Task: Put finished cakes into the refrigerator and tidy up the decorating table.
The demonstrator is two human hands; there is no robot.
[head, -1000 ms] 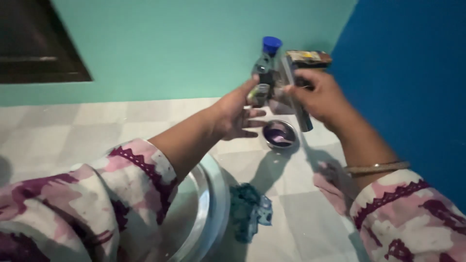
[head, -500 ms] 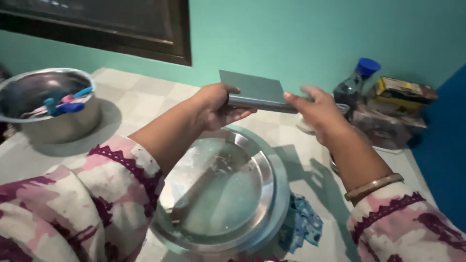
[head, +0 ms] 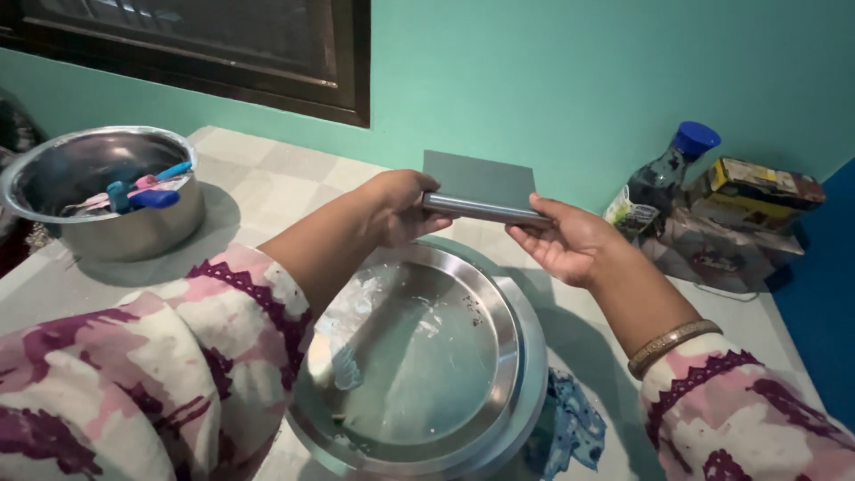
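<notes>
The left hand [head: 401, 207] grips one end of a flat grey metal scraper [head: 481, 189]; the right hand [head: 563, 239] cradles the other end on curled fingers. The scraper is held level between them, above a round steel plate [head: 419, 356] on the tiled counter [head: 267, 178].

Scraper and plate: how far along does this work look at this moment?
Early, it seems. Done: the grey scraper is picked up, held level by the left hand and right hand above the steel plate. In hand: only that hold; the blade is clear of the plate. Left: the whitish smears on the plate look untouched, and the utensils sit in the pot.
</notes>
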